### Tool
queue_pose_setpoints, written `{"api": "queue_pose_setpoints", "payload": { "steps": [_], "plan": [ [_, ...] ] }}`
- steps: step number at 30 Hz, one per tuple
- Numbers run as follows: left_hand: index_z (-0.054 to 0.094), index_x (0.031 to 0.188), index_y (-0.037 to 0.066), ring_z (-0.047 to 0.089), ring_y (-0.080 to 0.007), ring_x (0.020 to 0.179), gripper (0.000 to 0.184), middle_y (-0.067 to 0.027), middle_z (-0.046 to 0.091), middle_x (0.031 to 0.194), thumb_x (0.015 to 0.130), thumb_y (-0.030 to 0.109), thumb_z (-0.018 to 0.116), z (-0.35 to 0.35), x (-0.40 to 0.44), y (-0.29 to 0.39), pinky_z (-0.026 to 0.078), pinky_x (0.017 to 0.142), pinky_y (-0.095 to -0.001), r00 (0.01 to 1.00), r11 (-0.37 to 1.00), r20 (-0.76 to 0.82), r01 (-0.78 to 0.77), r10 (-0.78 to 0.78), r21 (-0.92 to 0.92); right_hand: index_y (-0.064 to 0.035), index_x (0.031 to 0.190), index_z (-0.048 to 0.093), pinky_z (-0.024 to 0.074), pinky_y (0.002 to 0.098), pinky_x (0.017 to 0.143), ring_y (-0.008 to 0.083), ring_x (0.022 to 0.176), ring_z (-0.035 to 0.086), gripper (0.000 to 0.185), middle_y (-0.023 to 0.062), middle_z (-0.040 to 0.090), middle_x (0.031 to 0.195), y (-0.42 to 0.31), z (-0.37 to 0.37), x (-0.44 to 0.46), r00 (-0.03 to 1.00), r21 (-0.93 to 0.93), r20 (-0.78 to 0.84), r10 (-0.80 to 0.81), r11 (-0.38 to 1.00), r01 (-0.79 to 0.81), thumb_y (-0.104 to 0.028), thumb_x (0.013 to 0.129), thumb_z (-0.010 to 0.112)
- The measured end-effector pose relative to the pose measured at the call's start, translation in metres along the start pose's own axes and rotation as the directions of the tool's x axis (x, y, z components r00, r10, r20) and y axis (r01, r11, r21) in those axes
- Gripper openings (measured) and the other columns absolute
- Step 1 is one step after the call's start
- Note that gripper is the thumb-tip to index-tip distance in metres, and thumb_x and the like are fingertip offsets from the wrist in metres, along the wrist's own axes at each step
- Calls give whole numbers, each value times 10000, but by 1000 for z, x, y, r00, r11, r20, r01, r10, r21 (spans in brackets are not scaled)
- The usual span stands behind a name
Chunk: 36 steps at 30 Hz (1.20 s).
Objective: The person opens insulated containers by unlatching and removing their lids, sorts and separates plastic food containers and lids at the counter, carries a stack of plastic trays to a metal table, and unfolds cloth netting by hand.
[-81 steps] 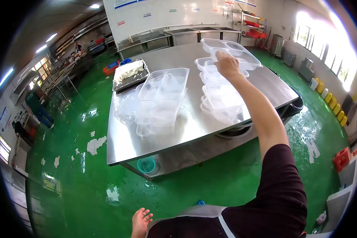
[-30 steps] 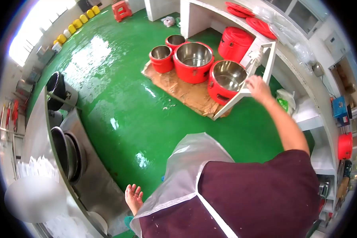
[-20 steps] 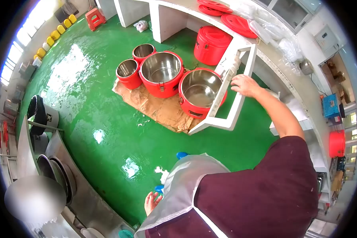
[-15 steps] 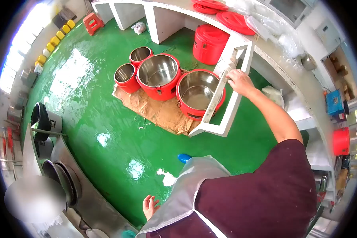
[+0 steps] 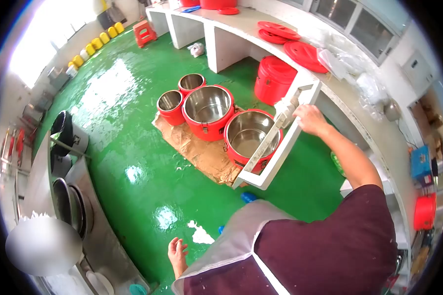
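My right hand (image 5: 310, 119) has its fingers wrapped round the upper edge of a white frame (image 5: 283, 156), which looks like the edge of a door or window; what it belongs to is hidden. Behind its lower part stands a red insulated barrel (image 5: 230, 140) with a steel lining, partly covered by the frame. Beside that barrel are a second large red barrel (image 5: 196, 129) and two smaller ones (image 5: 171, 117) (image 5: 181, 91), all lidless, on flattened brown cardboard (image 5: 182, 147). My left hand (image 5: 177, 250) hangs low beside the grey apron (image 5: 231, 226), fingers loosely apart and holding nothing.
A lidded red barrel (image 5: 275, 81) stands beneath the white counter (image 5: 347, 93), which carries red lids (image 5: 302, 55) and plastic bags (image 5: 352, 73). Metal pans (image 5: 70, 206) lean at left near a black-lined bin (image 5: 79, 137). The green floor (image 5: 128, 196) looks wet. A red stool (image 5: 143, 34) stands far off.
The view has turned, so the barrels and counter sit lower and further right. My right hand keeps its hold on the white frame. My left hand still hangs low, holding nothing.
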State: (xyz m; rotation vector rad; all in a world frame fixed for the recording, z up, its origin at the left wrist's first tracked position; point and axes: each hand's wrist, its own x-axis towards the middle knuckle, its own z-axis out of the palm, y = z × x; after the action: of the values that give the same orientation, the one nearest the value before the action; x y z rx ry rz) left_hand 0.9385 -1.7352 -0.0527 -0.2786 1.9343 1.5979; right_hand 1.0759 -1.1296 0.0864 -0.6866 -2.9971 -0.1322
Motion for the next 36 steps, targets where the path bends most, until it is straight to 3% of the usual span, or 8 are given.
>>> {"api": "queue_pose_setpoints", "payload": {
  "steps": [7, 11, 15, 19, 23, 27, 30, 36],
  "plan": [
    [498, 1153, 58, 595, -120, 773, 293, -41, 582, 1038, 904, 207, 546, 102, -51, -18, 454, 576, -219, 969, 998, -248, -7, -7, -57, -82, 985, 605, 444, 435, 843, 334, 988, 547, 343, 170, 585, 1016, 117, 72, 130, 991, 68, 128, 34, 997, -43, -360, 784, 593],
    [498, 1180, 54, 608, -134, 783, 336, -54, 596, 1049, 882, 194, 564, 200, -77, -42, 484, 621, -244, 970, 990, -223, 75, -100, -117, -34, 1411, 212, 254, 402, 1075, 339, 1305, 317, 1064, 224, 307, 1409, 142, 128, 179, 773, 53, 572, 275, 928, -369, -723, 670, 539],
    [447, 1264, 44, 625, -154, 826, 480, -91, 595, 1120, 851, 239, 594, 269, -130, -36, 497, 708, -281, 986, 976, -162, 4, 32, 218, -61, 1345, 314, 242, 423, 1016, 290, 1235, 330, 920, 150, 321, 1356, 162, 198, 205, 664, -6, 691, 286, 920, -391, -682, 699, 518],
    [459, 1257, 36, 632, -205, 892, 535, -126, 599, 1119, 826, 313, 612, 297, -162, -61, 492, 770, -319, 943, 954, -317, -2, 102, 301, -57, 1276, 352, 270, 387, 929, 255, 1131, 356, 782, 123, 352, 1253, 169, 186, 221, 833, 85, 520, 187, 960, -268, -600, 737, 516],
    [468, 1256, 80, 627, -235, 896, 499, -137, 589, 1132, 843, 335, 585, 339, -220, -45, 489, 780, -339, 869, 950, -471, 4, 152, 313, -54, 1206, 391, 297, 352, 842, 220, 1026, 383, 645, 96, 384, 1149, 143, 168, 243, 986, 382, 121, -114, 922, 60, -518, 776, 513],
    [459, 1252, 105, 601, -261, 924, 491, -121, 583, 1119, 841, 349, 573, 374, -268, -57, 484, 780, -371, 789, 934, -571, -12, 228, 357, -50, 1136, 429, 325, 317, 754, 186, 922, 410, 509, 69, 416, 1046, 53, 107, 221, 897, 666, -301, -325, 602, 441, -436, 815, 511],
    [470, 1237, 77, 610, -221, 833, 465, -96, 604, 1051, 851, 309, 585, 390, -313, -80, 490, 755, -334, 694, 981, -694, -103, 190, 165, -47, 1083, 458, 346, 291, 689, 160, 843, 430, 409, 49, 440, 969, -19, 33, 133, 812, 773, -472, -343, 281, 568, -375, 844, 510],
    [338, 1344, 57, 491, -196, 1110, 525, -123, 459, 1267, 905, 262, 541, 420, -389, -58, 434, 913, -302, 486, 865, -822, -502, 296, 15, -42, 978, 515, 387, 238, 558, 108, 686, 470, 224, 8, 488, 814, -66, -55, -31, 685, 897, -442, -578, -269, 351, -252, 902, 507]
  ]
}}
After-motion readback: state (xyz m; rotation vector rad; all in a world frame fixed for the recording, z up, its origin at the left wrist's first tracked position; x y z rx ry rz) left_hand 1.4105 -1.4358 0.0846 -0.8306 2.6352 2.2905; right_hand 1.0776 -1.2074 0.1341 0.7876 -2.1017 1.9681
